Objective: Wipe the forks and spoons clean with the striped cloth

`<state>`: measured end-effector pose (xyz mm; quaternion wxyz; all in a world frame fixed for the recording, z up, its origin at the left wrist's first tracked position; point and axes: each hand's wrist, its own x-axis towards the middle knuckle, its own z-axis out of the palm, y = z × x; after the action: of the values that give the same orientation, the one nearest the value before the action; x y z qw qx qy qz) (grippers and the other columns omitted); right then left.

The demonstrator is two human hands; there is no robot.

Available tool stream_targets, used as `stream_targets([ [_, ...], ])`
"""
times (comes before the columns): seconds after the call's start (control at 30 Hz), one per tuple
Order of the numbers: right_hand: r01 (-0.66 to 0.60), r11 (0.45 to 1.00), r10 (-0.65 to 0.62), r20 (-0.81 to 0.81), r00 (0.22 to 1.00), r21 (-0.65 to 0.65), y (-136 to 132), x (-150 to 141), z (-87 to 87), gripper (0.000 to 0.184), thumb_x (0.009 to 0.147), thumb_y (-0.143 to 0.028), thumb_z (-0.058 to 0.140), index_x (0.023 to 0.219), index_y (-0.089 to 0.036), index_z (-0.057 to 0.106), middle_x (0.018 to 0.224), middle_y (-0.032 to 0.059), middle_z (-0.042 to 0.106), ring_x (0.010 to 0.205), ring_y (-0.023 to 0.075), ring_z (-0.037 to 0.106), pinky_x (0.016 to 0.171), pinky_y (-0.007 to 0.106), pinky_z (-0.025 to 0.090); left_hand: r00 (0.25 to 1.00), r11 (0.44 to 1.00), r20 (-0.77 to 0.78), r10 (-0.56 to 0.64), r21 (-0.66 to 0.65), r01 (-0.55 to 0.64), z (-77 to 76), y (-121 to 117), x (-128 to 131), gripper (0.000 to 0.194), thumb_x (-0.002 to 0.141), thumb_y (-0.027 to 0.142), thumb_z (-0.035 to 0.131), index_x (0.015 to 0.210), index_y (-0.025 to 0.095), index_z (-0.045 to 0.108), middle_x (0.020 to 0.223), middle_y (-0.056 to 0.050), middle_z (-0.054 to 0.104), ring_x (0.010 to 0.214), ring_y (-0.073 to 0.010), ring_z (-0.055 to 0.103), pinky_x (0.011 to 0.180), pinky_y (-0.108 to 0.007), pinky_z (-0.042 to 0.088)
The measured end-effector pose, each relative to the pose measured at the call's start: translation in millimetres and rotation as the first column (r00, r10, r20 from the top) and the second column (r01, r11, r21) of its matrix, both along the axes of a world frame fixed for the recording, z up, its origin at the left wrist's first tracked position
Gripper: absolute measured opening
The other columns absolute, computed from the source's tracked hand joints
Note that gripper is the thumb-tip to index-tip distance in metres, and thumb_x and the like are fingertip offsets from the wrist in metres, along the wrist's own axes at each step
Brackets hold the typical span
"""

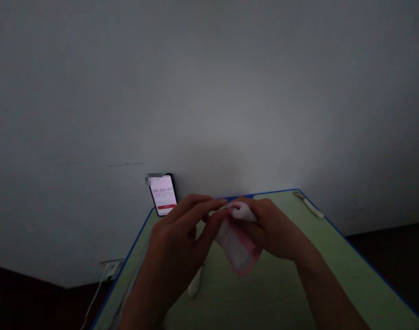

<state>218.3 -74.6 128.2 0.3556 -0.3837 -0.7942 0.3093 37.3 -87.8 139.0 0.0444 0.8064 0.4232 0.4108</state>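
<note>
Left hand and right hand sit nearest the lens. Grip state?

> Both closed, not fully. Fingers curled on a white cloth with pink edging. Right grip has the bunched top, left fingertips meet it from the side.

Where's the cloth?

> Held up between the hands, over the green table.

What else is close?

> White utensil handle under the left hand. Second white-handled utensil near the far right edge. Phone past the far left corner, propped against the wall, screen lit.
</note>
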Motion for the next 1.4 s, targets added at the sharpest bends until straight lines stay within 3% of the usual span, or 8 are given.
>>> stream_targets([
  [0.13,0.013,0.999,-0.017,0.154,0.988,0.031,-0.3,-2.0,-0.7,0.013,0.083,-0.024,0.05,0.089,-0.017,0.059,0.084,0.0033,0.065,0.072,0.0137,0.056,0.068,0.025,0.04,0.999,0.999,-0.04,-0.029,-0.039,0.027,-1.3,1.6,-0.2,0.014,0.084,0.023,0.053,0.091,0.022,0.065,0.091,-0.001,0.064,0.078,-0.0121,0.059,0.068,-0.023,0.048],
  [0.23,0.026,1.0,-0.029,0.196,0.98,0.014,-0.7,-0.9,-1.6,0.014,0.084,-0.026,0.049,0.09,-0.017,0.058,0.083,0.0025,0.064,0.07,0.0127,0.055,0.065,0.025,0.04,0.999,1.0,-0.036,0.002,-0.001,-0.002,-0.8,0.8,1.3,0.012,0.083,0.022,0.054,0.087,0.022,0.065,0.086,0.0,0.065,0.074,-0.0121,0.06,0.065,-0.023,0.047],
  [0.47,0.018,0.999,-0.004,0.302,0.953,-0.046,-1.1,11.6,-1.0,0.016,0.085,-0.029,0.048,0.081,-0.017,0.056,0.075,0.001,0.063,0.064,0.0107,0.053,0.058,0.022,0.035,0.981,0.981,-0.081,0.176,-0.062,-0.182,-2.2,4.8,-10.4,0.011,0.083,0.029,0.054,0.08,0.021,0.061,0.072,0.002,0.064,0.061,-0.0123,0.058,0.058,-0.024,0.044],
  [0.6,0.036,0.998,-0.021,0.3,0.954,-0.046,-1.3,13.3,1.2,0.017,0.087,-0.03,0.045,0.081,-0.017,0.056,0.075,0.0007,0.062,0.064,0.0106,0.052,0.058,0.022,0.036,0.991,0.987,-0.121,0.061,-0.142,-0.078,-1.6,6.3,-16.2,0.013,0.085,0.03,0.05,0.086,0.022,0.061,0.078,0.001,0.065,0.064,-0.0117,0.058,0.058,-0.022,0.044],
  [0.77,-0.045,0.999,0.051,0.302,0.952,-0.025,-0.4,9.1,-0.7,0.015,0.086,-0.027,0.046,0.081,-0.017,0.056,0.074,-0.0004,0.062,0.063,0.0098,0.052,0.057,0.022,0.035,0.981,0.987,-0.173,-0.087,-0.15,0.061,-2.3,2.9,-3.6,0.016,0.087,0.031,0.048,0.092,0.023,0.061,0.081,0.001,0.064,0.063,-0.0108,0.056,0.056,-0.021,0.043],
  [1.03,-0.055,0.995,0.076,0.274,0.959,-0.083,-1.8,5.8,2.5,0.025,0.087,-0.038,0.044,0.078,-0.018,0.056,0.069,-0.0011,0.06,0.059,0.0101,0.05,0.054,0.022,0.035,0.982,0.999,-0.187,0.028,-0.021,-0.032,-6.5,5.1,-1.7,0.012,0.085,0.025,0.05,0.081,0.02,0.06,0.074,0.001,0.064,0.064,-0.0117,0.058,0.058,-0.023,0.041],
  [1.23,-0.144,0.973,0.184,0.237,0.954,-0.178,-1.7,13.6,6.5,0.022,0.085,-0.038,0.048,0.087,-0.019,0.057,0.072,-0.0013,0.06,0.06,0.0103,0.05,0.052,0.021,0.036,0.983,0.991,-0.138,0.118,-0.044,-0.125,-6.5,8.8,-4.5,0.015,0.085,0.028,0.049,0.08,0.02,0.06,0.072,0.001,0.065,0.062,-0.0128,0.059,0.057,-0.023,0.042],
  [1.4,-0.157,0.974,0.203,0.329,0.922,-0.161,-1.4,26.3,8.7,0.018,0.084,-0.035,0.051,0.087,-0.018,0.057,0.072,-0.0008,0.061,0.061,0.0102,0.052,0.053,0.02,0.036,0.983,0.987,-0.125,0.136,-0.065,-0.145,-7.0,12.5,-7.7,0.015,0.085,0.029,0.049,0.081,0.019,0.06,0.07,0.0,0.065,0.06,-0.013,0.059,0.054,-0.023,0.043],
])
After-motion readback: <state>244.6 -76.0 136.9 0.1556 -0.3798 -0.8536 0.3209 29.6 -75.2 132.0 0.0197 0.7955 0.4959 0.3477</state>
